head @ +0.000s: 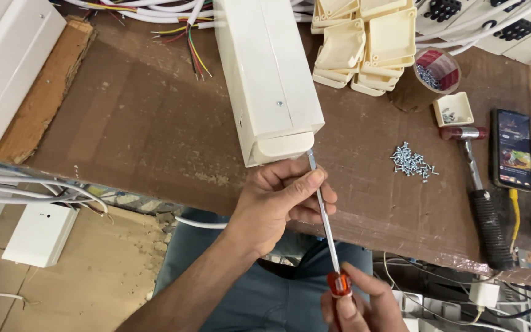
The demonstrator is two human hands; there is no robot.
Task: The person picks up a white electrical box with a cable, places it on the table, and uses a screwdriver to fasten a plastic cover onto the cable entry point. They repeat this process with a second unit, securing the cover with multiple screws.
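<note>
At the near edge of the counter (155, 123), your left hand (281, 206) pinches the metal shaft of a screwdriver (324, 215) between thumb and fingers, guiding its tip against the end of the long cream casing (268, 74). Your right hand (357, 304) is closed around the orange handle (partly out of view). Loose screws (413, 161) and a hammer (480, 190) lie toward the right edge.

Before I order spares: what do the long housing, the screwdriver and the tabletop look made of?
Long housing: cream moulded plastic, smooth, slightly glossy, by its rounded corners. Screwdriver: bright bare-metal shaft, translucent orange-red handle, likely plastic. Tabletop: brown board, matte and scuffed, chipped at the edge, probably wood.
</note>
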